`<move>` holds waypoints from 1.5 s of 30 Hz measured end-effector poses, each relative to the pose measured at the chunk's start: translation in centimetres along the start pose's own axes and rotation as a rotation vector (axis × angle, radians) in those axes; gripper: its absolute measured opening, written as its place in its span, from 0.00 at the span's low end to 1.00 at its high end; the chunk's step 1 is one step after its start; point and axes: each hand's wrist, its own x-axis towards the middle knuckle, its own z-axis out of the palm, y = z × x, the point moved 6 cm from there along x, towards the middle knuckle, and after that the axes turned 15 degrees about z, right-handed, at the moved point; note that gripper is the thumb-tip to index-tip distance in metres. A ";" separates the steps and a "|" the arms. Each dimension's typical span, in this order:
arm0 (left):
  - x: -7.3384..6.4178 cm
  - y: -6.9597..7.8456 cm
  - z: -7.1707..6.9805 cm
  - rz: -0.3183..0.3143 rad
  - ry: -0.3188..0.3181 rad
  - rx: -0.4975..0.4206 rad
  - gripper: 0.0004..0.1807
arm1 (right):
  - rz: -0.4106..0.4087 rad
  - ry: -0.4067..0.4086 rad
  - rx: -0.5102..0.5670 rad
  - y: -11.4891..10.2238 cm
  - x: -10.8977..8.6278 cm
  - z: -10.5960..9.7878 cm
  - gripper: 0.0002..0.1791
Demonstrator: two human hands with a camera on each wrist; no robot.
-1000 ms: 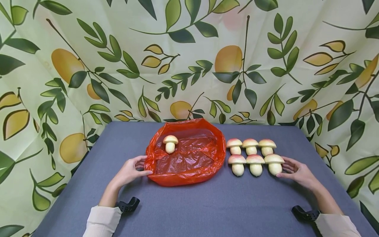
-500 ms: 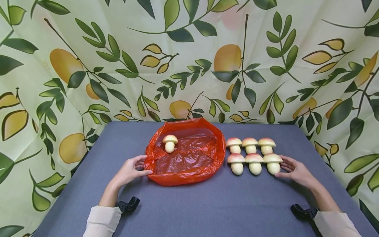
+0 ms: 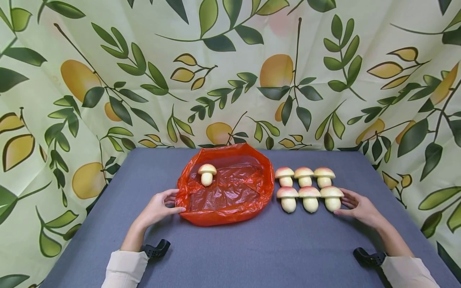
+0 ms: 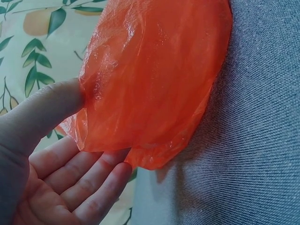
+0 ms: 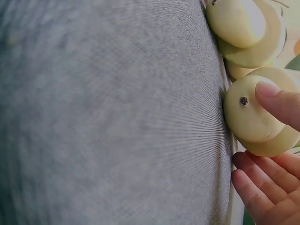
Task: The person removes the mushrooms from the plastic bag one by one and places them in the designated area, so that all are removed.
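Note:
A red plastic bag (image 3: 216, 218) lies with its mouth spread wide. One toy mushroom (image 3: 207, 176) rests inside it, toward the left. My left hand (image 3: 160, 206) pinches the bag's left rim, thumb on one side and fingers on the other; the left wrist view shows the thin red film (image 4: 154, 84) between them. To the bag's right, several mushrooms with reddish caps stand in two rows. My right hand (image 3: 363, 210) is at the front-right mushroom (image 3: 333, 199). In the right wrist view, its thumb lies on the pale stem (image 5: 251, 112) and the fingers curve beside the cap.
Left of that mushroom in the front row are two others, a middle mushroom (image 3: 310, 199) and a left mushroom (image 3: 287, 199) close to the bag. Behind them is the back row (image 3: 304, 176). A grey-blue cloth (image 3: 252, 256) covers the table, and a leaf-patterned curtain (image 3: 230, 80) hangs behind.
Both hands hold nearly the same place throughout. The whole view shifts slightly, and the right hand stays at the front-right mushroom. The bag and the mushrooms keep their arrangement.

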 end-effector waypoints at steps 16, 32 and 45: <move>-0.1 0.2 -0.1 -0.022 -0.005 0.000 0.35 | -0.083 0.085 0.127 -1.1 -1.5 -1.8 0.42; -0.1 0.4 -0.1 -0.010 0.001 -0.011 0.35 | -0.221 0.168 0.273 -4.7 -3.2 -2.9 0.34; -0.1 0.5 -0.2 -0.013 0.003 0.000 0.35 | -0.386 0.163 0.299 -9.0 -4.3 -0.9 0.30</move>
